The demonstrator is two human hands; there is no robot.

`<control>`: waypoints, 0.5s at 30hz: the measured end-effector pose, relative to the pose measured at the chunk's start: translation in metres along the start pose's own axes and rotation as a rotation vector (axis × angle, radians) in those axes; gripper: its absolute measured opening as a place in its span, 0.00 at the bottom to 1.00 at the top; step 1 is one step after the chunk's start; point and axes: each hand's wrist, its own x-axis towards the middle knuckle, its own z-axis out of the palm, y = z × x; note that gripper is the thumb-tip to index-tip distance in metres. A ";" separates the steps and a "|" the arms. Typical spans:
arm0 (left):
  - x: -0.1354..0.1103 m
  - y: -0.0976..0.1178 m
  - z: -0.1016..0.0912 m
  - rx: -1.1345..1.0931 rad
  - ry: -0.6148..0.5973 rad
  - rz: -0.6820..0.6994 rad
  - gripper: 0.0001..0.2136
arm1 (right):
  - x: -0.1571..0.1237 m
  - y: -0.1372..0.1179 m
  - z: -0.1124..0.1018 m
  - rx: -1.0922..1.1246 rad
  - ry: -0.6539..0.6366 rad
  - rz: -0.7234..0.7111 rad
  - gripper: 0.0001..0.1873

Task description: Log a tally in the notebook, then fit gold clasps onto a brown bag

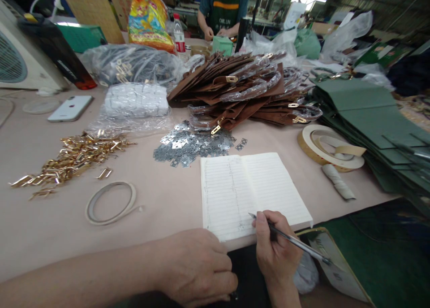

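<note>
A long work table [50, 218] under a pale covering fills the view, with a factory floor beyond it. At the far side, a co-worker [223, 12] in a green apron has both hands at a mint-green box [221, 45]. Across the middle of the table lies a heap of brown bag panels [235, 84], with plastic-wrapped handles and gold clasps. To the right is a stack of dark green panels [363, 115], and beside it is a wide roll of tape [331, 146].

Nearer, to the left, lie a loose pile of gold metal fittings [70, 160] and a scatter of small silver plates [188, 142]. A thin ring of tape [110, 202] sits near the fittings.

An open lined notebook [255, 196] lies at the near edge of the table, right of centre. It should be light and soft, with pages that flex, so its stiffer spine or outer edge offers the safest hold. The right hand [275, 249] grips a slim pen [295, 240] in a writing hold, its tip just over the page. The smooth barrel looks light and a little slippery. The left hand [195, 267] lies curled at the table edge, just left of the notebook; whether it has hold of anything, I cannot tell.
</note>
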 end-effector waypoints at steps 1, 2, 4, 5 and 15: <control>0.000 0.000 0.000 0.003 -0.001 0.001 0.08 | 0.000 0.001 0.000 -0.008 0.002 -0.009 0.09; 0.000 0.000 0.000 0.003 -0.003 0.003 0.08 | 0.000 0.002 0.000 -0.014 0.004 -0.019 0.09; 0.000 0.000 0.000 0.000 -0.007 0.001 0.08 | 0.001 0.004 0.000 -0.019 0.002 -0.039 0.09; 0.000 0.000 0.000 -0.001 -0.009 0.000 0.08 | 0.001 0.005 0.000 -0.021 0.003 -0.047 0.09; -0.001 0.000 -0.001 0.017 0.000 0.007 0.09 | -0.002 0.006 0.001 -0.011 0.007 -0.023 0.09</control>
